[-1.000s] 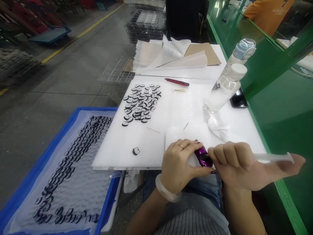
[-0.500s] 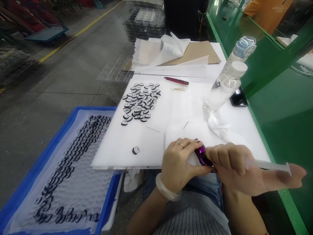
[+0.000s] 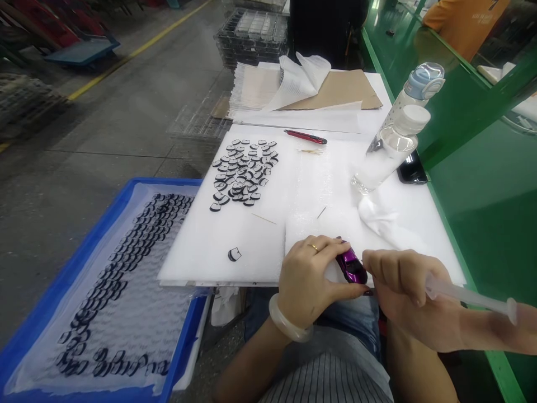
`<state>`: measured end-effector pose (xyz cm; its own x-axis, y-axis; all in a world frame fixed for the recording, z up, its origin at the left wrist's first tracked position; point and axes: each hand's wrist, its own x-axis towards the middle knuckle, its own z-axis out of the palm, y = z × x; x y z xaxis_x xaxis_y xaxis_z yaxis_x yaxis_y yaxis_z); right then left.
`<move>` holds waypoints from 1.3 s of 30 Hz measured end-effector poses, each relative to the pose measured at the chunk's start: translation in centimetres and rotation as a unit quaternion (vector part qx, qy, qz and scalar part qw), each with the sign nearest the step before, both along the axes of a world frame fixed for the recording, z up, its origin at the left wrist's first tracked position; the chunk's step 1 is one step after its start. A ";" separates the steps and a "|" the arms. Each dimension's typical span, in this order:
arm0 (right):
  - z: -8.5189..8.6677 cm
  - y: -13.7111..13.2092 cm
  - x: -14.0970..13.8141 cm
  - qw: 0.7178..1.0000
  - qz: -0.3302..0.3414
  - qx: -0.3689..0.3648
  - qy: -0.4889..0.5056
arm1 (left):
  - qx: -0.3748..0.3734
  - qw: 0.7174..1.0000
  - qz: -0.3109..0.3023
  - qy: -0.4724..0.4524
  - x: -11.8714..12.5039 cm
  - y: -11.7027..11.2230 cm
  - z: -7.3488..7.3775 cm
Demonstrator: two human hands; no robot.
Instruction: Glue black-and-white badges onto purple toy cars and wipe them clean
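My left hand (image 3: 308, 277), with a ring and a pale bangle, is closed around a small shiny purple toy car (image 3: 351, 268) at the near edge of the white foam board (image 3: 260, 235). My right hand (image 3: 413, 294) grips a clear syringe (image 3: 470, 295), its tip pointing at the car and my thumb out on the plunger end. A single black-and-white small part (image 3: 234, 254) lies on the board left of my left hand. A heap of the same parts (image 3: 242, 172) sits farther back.
A blue tray (image 3: 50, 313) lined with white foam holds several rows of the small parts at my left. Two clear bottles (image 3: 392, 148), a white cloth (image 3: 380, 221), a phone (image 3: 411, 169), a red utility knife (image 3: 305, 136) and stacked sheets (image 3: 289, 89) stand behind. A green conveyor frame (image 3: 482, 184) runs along the right.
My right hand has tilted the syringe so its plunger end dropped lower and to the right; the purple car shows more between my hands. The view shifted slightly.
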<state>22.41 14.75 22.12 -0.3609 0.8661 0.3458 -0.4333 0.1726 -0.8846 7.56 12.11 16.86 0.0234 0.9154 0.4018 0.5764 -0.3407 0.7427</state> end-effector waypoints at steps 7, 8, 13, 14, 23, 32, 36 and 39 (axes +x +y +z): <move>0.4 -1.8 -0.5 0.996 -0.035 -0.048 -0.064 | 0.014 1.000 -0.004 0.013 0.0 0.1 0.1; 0.7 -2.0 -0.5 0.995 -0.035 -0.047 -0.077 | 0.017 1.000 -0.005 0.013 -0.1 0.1 0.1; 1.8 -0.4 -0.2 0.998 -0.057 -0.010 -0.029 | 0.030 0.999 -0.001 0.030 -0.2 0.0 -0.1; 1.7 0.5 -0.4 0.998 -0.065 0.012 0.001 | 0.032 0.999 -0.001 0.032 -0.2 -0.1 -0.2; -1.5 5.5 0.1 0.967 -0.241 -0.068 -0.034 | 0.053 0.996 -0.025 0.068 -0.5 -0.3 -0.5; -4.9 9.2 5.4 0.771 -0.293 0.081 -0.559 | 0.044 0.988 -0.070 0.131 -0.5 -1.0 0.0; -5.8 9.7 4.5 0.726 -0.294 0.109 -0.612 | 0.063 0.985 -0.064 0.148 -0.4 -0.9 0.0; -5.6 9.7 4.8 0.724 -0.295 0.100 -0.616 | 0.117 0.980 -0.061 0.150 -0.6 -0.3 -0.5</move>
